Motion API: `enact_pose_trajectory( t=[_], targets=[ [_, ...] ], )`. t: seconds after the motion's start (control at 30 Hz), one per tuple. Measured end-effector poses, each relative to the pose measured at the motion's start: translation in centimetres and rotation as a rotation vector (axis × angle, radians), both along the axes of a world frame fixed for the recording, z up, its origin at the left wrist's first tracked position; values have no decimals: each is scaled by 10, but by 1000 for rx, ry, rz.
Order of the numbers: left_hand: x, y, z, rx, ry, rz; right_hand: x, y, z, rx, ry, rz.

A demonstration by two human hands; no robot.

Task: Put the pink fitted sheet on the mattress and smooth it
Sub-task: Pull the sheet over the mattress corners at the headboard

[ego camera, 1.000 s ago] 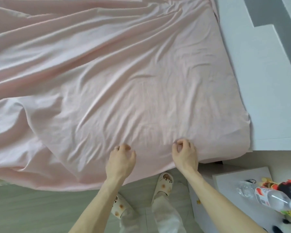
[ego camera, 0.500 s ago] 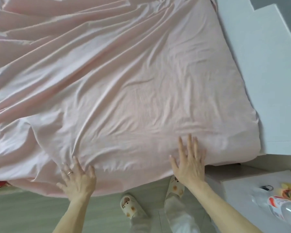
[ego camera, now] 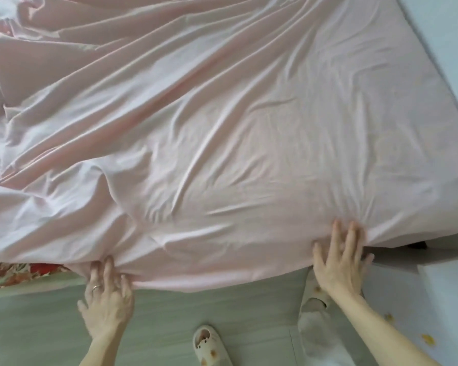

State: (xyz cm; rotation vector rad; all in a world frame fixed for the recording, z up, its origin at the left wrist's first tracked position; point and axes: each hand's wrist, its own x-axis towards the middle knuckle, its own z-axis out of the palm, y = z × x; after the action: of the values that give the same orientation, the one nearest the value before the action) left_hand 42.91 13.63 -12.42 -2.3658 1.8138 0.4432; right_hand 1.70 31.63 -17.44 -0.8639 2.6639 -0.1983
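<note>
Pink fitted sheet [ego camera: 249, 154] lies spread but creased, its near hem draped toward the floor [ego camera: 222, 299], where your left hand [ego camera: 106, 294] and right hand [ego camera: 339, 260], both flat with fingers extended and clasping nothing, press the edge, apparently to draw wrinkles nearward.

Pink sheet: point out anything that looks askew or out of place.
The pink sheet lies askew: deep diagonal folds bunch across its far left, and at the near left edge red floral fabric shows uncovered beside the left hand.
</note>
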Motion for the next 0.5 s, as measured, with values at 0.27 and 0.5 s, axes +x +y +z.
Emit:
enact_pose_trajectory(
  t=[0.27,0.5],
  targets=[
    [82,16,-73,360,780,895,157,-19,-72,-197,-944,-1014],
    [35,2,-90,441,1336,874,214,-95,-74,-538,-1297,-1219]
  ],
)
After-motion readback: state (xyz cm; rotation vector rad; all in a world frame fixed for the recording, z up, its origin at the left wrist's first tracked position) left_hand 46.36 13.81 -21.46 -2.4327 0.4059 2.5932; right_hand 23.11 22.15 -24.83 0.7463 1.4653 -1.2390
